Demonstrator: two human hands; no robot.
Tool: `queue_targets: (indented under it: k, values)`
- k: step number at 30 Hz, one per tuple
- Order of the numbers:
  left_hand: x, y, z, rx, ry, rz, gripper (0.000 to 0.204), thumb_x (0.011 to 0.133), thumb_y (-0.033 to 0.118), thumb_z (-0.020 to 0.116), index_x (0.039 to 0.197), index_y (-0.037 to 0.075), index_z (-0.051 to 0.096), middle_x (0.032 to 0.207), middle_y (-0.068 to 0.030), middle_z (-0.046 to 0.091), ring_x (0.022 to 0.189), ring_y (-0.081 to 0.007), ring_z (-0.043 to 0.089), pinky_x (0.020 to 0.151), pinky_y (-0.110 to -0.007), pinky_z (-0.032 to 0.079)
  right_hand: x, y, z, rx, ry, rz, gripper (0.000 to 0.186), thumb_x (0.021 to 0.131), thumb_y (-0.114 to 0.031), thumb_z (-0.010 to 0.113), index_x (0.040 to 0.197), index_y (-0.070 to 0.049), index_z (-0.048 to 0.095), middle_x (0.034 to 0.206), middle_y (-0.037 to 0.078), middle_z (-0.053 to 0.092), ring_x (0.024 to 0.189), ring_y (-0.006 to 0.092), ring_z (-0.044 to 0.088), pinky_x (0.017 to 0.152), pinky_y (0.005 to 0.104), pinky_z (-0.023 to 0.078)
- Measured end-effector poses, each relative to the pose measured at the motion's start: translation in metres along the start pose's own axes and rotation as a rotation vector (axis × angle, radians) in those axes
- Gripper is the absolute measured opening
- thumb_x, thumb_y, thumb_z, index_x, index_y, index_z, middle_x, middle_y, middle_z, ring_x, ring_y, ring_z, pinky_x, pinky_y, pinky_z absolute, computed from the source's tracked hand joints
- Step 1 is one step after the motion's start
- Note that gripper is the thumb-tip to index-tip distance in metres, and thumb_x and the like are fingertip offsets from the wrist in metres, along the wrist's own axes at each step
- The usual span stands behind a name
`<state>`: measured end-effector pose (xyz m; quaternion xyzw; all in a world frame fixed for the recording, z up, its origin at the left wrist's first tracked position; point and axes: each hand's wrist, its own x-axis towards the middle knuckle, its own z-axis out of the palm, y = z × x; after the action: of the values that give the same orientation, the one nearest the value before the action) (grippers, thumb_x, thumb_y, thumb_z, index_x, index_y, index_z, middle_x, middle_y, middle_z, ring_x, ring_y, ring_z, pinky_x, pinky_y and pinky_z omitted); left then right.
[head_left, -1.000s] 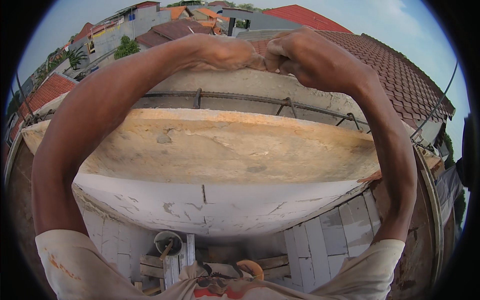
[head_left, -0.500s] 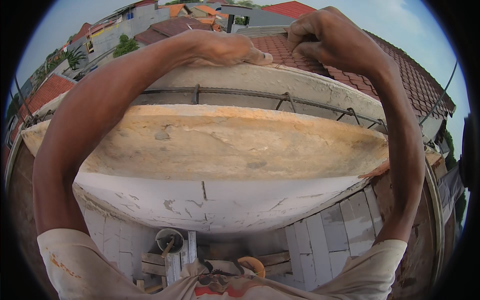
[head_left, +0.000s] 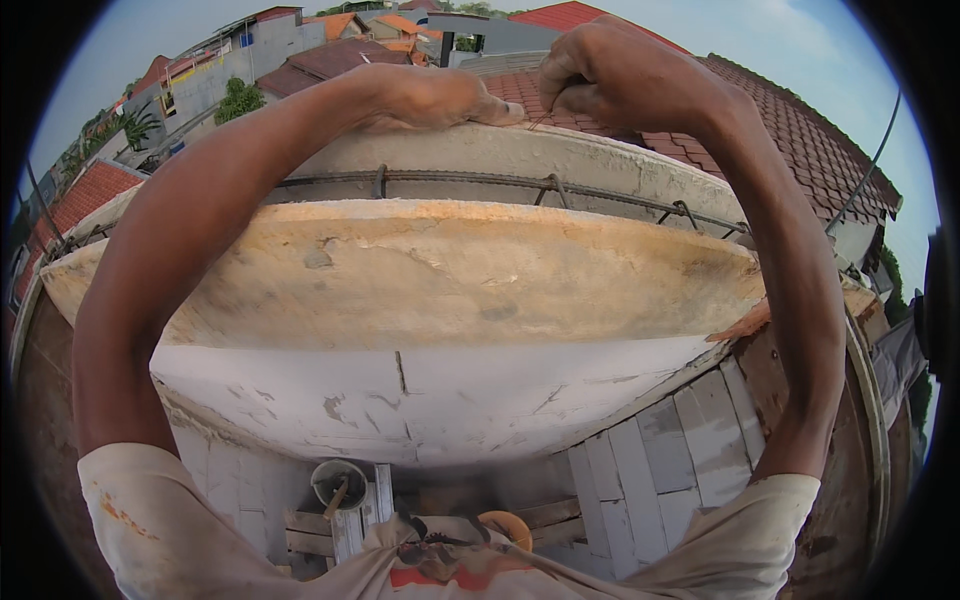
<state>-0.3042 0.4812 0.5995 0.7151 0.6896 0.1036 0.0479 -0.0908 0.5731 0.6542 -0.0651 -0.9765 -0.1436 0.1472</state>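
Observation:
My left hand lies over the top edge of the far grey form wall. Its thumb points right along that edge; the other fingers are mostly hidden, and what they press on is unclear. Just to the right, my right hand is raised above the edge with its fingers curled into a pinch. A thin dark strand, string or wire, seems to run down from that pinch toward the left thumb tip. Between the far wall and the nearer yellowish wall runs a ribbed steel bar with bent ties.
Below is a white block wall with cracks and patches. A bucket with a stick-like handle stands low down beside wooden planks; an orange rounded thing is partly hidden by my shirt. Tiled roofs lie beyond.
The view has shifted slightly, so both hands appear a little further left and higher. The right hand stays pinched beside the left, which keeps its place on the far edge.

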Motion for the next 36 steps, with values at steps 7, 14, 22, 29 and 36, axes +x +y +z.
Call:
queue_targets:
  k: [7, 14, 22, 29, 36]
  values:
    - [0.002, -0.002, 0.004, -0.054, 0.008, -0.006, 0.068, 0.11, 0.058, 0.038, 0.141, 0.002, 0.061, 0.135, -0.0203, 0.064, 0.126, -0.0329, 0.058, 0.111, -0.051, 0.042, 0.003, 0.006, 0.024, -0.109, 0.022, -0.09, 0.009, 0.091, -0.003, 0.072, 0.092, 0.002, 0.079, 0.087, 0.015, 0.074, 0.081, 0.0264, 0.071, 0.074, 0.0432, 0.057]
    - [-0.004, 0.002, -0.005, -0.418, -0.138, -0.204, 0.063, 0.113, 0.048, 0.04, 0.148, -0.002, 0.055, 0.137, -0.0219, 0.064, 0.13, -0.0274, 0.058, 0.114, -0.042, 0.046, 0.008, 0.007, 0.033, -0.031, 0.061, -0.052, 0.011, 0.089, -0.004, 0.074, 0.096, -0.003, 0.083, 0.088, 0.013, 0.078, 0.076, 0.0246, 0.073, 0.074, 0.0405, 0.059]
    - [0.038, -0.029, -0.011, -0.883, -0.443, -0.08, 0.051, 0.108, 0.007, 0.052, 0.157, -0.001, 0.044, 0.145, -0.0175, 0.062, 0.12, -0.0188, 0.067, 0.101, -0.033, 0.06, 0.005, 0.007, 0.019, 0.116, 0.038, 0.052, 0.01, 0.083, -0.01, 0.083, 0.092, -0.004, 0.083, 0.081, 0.012, 0.077, 0.071, 0.0216, 0.07, 0.069, 0.0396, 0.056]
    - [0.071, -0.088, 0.005, -0.745, -0.593, -0.204, 0.03, 0.092, 0.007, 0.076, 0.121, 0.002, 0.073, 0.101, -0.0078, 0.078, 0.078, -0.0079, 0.071, 0.059, -0.026, 0.06, 0.001, 0.021, 0.028, 0.118, 0.134, -0.047, 0.011, 0.084, -0.014, 0.084, 0.088, -0.004, 0.082, 0.079, 0.011, 0.075, 0.067, 0.0217, 0.068, 0.066, 0.0399, 0.054]
    - [0.066, -0.085, 0.008, -0.741, -0.532, -0.239, 0.036, 0.095, 0.017, 0.075, 0.126, 0.0, 0.068, 0.105, -0.0101, 0.076, 0.078, -0.0116, 0.071, 0.063, -0.028, 0.061, -0.02, -0.035, -0.022, 0.257, -0.075, 0.389, 0.012, 0.087, -0.015, 0.077, 0.092, -0.006, 0.082, 0.088, 0.012, 0.078, 0.081, 0.0218, 0.071, 0.072, 0.0382, 0.054]
